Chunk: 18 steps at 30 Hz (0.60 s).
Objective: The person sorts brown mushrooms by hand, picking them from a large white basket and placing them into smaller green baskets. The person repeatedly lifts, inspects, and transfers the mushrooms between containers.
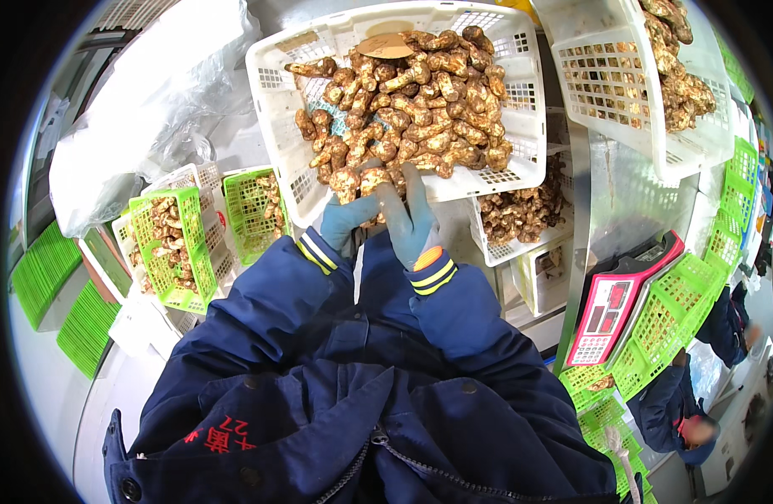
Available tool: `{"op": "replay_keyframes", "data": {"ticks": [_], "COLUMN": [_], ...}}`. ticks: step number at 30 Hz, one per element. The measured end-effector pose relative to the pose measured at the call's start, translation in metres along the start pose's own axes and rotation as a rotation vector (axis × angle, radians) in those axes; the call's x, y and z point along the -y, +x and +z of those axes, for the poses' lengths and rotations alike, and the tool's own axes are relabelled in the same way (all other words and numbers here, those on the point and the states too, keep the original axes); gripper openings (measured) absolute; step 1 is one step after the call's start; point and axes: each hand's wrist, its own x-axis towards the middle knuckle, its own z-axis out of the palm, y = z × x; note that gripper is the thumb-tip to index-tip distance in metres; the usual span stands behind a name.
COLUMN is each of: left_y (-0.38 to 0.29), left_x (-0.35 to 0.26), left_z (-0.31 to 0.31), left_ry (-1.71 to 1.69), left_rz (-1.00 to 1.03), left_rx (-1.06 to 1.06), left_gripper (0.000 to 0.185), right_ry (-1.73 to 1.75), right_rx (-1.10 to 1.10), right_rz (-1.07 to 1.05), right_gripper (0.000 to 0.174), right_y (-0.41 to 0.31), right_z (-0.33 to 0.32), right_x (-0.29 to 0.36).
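Note:
A large white plastic basket [273, 120] holds many brown and cream mushrooms [424, 120], with an oval brown card [385, 46] lying on them. Both my hands wear blue-grey gloves and meet at the basket's near edge. My left hand [349, 217] has its fingers around several mushrooms [345, 183], partly hidden by the fingers. My right hand [408, 217] is beside it, its fingers touching a pale-capped mushroom [374, 179] between the hands; whether it grips that mushroom is not plain.
Green baskets [200, 252] with mushrooms stand at left near a clear plastic bag [153, 126]. A white crate [497, 252] of mushrooms sits lower right, another basket [657, 113] upper right. A red-edged scale [601, 315] and green baskets [657, 321] line the right; two people [664, 403] work beyond.

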Motion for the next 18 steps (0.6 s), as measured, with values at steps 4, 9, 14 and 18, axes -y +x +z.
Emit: {"op": "replay_keyframes", "data": {"ticks": [4, 9, 14, 18], "left_y": [0.005, -0.002, -0.01, -0.003], "left_x": [-0.012, -0.017, -0.021, -0.026], "left_z": [-0.018, -0.031, -0.024, -0.022], "left_ry": [-0.06, -0.217, -0.276, -0.283], "left_rz": [-0.219, -0.236, -0.216, -0.151], "left_rx": [0.067, 0.186, 0.204, 0.211], "left_gripper": [0.052, 0.064, 0.068, 0.067], "right_ry": [0.502, -0.429, -0.75, 0.491], "right_rx": [0.233, -0.019, 0.566, 0.261], "right_rz": [0.487, 0.409, 0.456, 0.767], "right_gripper": [0.029, 0.042, 0.057, 0.074], "right_y": [0.008, 0.069, 0.12, 0.1], "right_z": [-0.012, -0.024, -0.025, -0.03], "right_x": [-0.035, -0.121, -0.165, -0.157]}}
